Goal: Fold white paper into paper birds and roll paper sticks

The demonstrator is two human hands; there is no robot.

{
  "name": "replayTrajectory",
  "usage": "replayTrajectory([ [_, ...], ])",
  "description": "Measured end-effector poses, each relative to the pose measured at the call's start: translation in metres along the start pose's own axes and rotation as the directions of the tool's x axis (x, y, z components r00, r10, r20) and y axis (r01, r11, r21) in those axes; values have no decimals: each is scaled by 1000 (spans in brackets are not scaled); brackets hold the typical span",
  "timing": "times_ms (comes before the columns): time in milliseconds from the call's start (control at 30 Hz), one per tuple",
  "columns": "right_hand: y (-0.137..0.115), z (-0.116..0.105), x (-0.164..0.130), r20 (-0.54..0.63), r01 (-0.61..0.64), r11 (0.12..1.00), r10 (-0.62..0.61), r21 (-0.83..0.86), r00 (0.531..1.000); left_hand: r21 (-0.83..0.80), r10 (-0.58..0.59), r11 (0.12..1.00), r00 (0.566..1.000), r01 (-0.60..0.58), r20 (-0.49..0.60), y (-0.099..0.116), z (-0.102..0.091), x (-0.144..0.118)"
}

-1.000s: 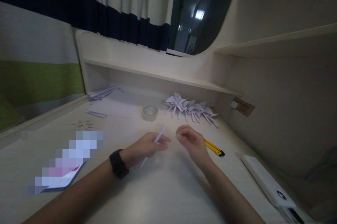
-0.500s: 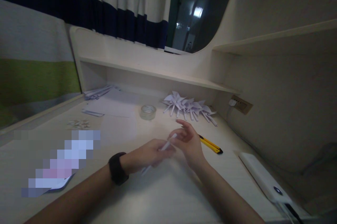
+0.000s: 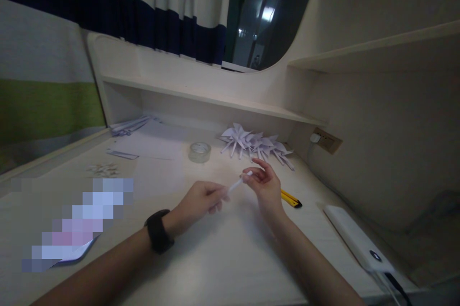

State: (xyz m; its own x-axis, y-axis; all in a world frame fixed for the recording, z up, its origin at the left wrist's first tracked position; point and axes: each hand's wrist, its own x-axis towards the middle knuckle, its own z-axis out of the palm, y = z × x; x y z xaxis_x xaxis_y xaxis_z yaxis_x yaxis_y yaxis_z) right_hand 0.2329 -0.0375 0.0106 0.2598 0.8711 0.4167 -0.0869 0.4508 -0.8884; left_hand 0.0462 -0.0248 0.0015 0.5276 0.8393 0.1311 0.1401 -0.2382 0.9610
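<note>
A thin white paper stick (image 3: 235, 185) spans the gap between my two hands above the desk. My left hand (image 3: 204, 199), with a black watch (image 3: 158, 231) on its wrist, pinches the stick's lower end. Thumb and index finger of my right hand (image 3: 265, 186) grip its upper end, while the other fingers are raised. Just right of that hand lies a yellow cutter knife (image 3: 291, 198), partly hidden behind it. Several white paper pinwheels (image 3: 251, 140) rest in a row beyond my hands.
A roll of clear tape (image 3: 200, 152) stands past my left hand. White paper sheets (image 3: 158, 140), paper strips (image 3: 131, 126) and a pile of small pale pieces (image 3: 103, 170) lie at left. A blurred-out phone-like object (image 3: 77, 224) is nearer. A white power bank (image 3: 355, 239) with cables lies right.
My left hand has slid down and left along the paper stick, so more of it shows between the hands. My right hand has shifted slightly right. The view has moved a little.
</note>
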Motion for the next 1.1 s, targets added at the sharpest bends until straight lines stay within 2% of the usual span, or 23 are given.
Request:
replayTrajectory([
  [133, 1, -1, 0, -9, 9, 1000, -9, -12, 1000, 5, 31, 999, 997, -31, 64, -2, 2, -1],
  [367, 1, 3, -3, -58, 29, 998, -32, -57, 998, 207, 122, 970, 992, -125, 26, -1, 7, -7],
  [600, 2, 6, -6, -51, 85, 992, -90, -95, 995, 188, 160, 967, 984, -173, 82, -7, 7, -5],
  [800, 2, 9, -8, -85, 116, 982, -129, -146, 988, 292, 200, 938, 980, -188, -12, -3, 9, -8],
  [900, 2, 8, -8, -93, 104, 981, -121, -164, 988, 300, 179, 940, 983, -164, -25, -2, 9, -8],
  [1000, 2, 7, -7, -83, 90, 982, -105, -165, 991, 239, 115, 964, 993, -112, 3, -4, 7, -5],
  [1100, 2, 8, -7, -66, 99, 982, -111, -160, 992, 223, 126, 965, 991, -134, 50, -7, 4, -1],
])
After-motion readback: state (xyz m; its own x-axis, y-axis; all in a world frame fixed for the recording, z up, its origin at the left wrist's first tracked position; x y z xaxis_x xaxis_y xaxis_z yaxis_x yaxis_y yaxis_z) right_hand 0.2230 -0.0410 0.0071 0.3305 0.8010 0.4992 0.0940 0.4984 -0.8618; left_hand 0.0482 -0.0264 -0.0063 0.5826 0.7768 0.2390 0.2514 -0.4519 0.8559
